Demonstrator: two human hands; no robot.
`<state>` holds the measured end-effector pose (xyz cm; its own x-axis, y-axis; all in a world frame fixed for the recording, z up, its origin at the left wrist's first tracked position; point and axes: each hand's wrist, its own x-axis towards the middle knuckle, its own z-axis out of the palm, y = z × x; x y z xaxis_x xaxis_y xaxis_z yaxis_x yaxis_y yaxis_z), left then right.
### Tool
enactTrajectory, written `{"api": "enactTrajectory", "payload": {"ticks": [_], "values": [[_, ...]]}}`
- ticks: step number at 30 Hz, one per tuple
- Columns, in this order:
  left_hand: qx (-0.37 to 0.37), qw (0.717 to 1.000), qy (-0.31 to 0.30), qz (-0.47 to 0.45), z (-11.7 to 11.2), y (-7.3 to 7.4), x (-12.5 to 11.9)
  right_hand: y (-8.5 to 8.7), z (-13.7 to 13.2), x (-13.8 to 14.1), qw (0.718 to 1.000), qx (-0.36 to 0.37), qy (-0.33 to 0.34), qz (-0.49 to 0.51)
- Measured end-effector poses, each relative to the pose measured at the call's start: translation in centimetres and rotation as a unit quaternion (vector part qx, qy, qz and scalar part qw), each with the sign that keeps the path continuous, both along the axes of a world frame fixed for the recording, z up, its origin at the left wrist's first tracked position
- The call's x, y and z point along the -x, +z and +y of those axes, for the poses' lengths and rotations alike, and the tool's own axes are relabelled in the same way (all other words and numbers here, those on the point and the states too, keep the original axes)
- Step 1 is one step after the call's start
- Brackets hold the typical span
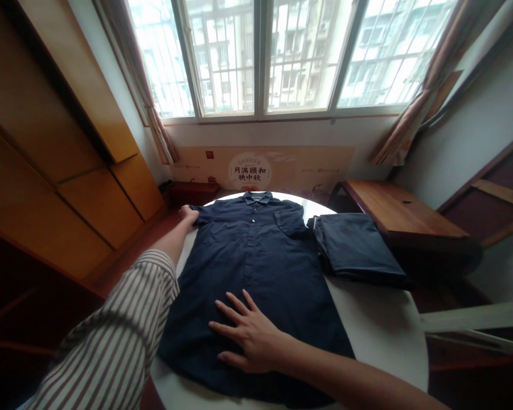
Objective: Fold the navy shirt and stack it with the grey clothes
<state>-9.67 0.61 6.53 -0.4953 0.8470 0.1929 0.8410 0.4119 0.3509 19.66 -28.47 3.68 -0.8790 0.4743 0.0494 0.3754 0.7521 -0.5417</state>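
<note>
Left grip point(188, 214) is pinching a sleeve point(206, 214) of the navy button-up shirt point(277, 267); right grip point(253, 336) (splayed, holding nothing) is steadying best by lying flat

Two bare hands were in view: one left hand point(188, 215) and one right hand point(256, 343), the latter with five fingers point(236, 303) showing. There was one dark shirt point(256, 256), with one collar point(259, 198), one chest pocket point(285, 223) and at least two pale buttons point(253, 221). One folded dark bundle point(358, 245) was there; how many pieces made it up could not be told. One white bench point(384, 324) carried both. One striped sleeve point(115, 324) showed. Beyond were one brown wooden tabletop point(393, 213), two curtains point(154, 108), four window sections point(303, 57) and one wall banner point(290, 171) with seven large dark characters point(250, 171).
</note>
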Motion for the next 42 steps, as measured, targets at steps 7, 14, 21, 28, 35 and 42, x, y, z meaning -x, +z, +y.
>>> {"api": "enactTrajectory", "payload": {"ticks": [7,14,21,28,35,42], "values": [[-0.009,0.975,-0.199,0.101,-0.2,-1.0,-6.0,0.0,0.0,0.1,1.0,-0.007,-0.004,-0.001],[0.101,0.957,-0.261,0.078,0.6,-3.3,-9.0,-0.1,0.0,0.1,1.0,-0.011,0.0,0.005],[0.104,0.954,-0.274,0.062,0.6,-4.1,-7.5,-0.1,-0.1,0.0,1.0,-0.026,0.003,-0.001],[0.082,0.954,-0.281,0.056,-1.5,-3.4,-8.8,-0.5,0.2,0.3,0.999,-0.029,0.02,0.011],[0.045,0.917,-0.397,0.025,-12.6,-1.2,-6.6,3.2,-0.6,-5.8,0.994,-0.023,-0.106,0.0],[0.121,0.854,-0.504,-0.038,-32.2,-2.0,-1.6,-2.4,-7.3,-12.3,0.965,-0.02,-0.253,-0.063]]}}
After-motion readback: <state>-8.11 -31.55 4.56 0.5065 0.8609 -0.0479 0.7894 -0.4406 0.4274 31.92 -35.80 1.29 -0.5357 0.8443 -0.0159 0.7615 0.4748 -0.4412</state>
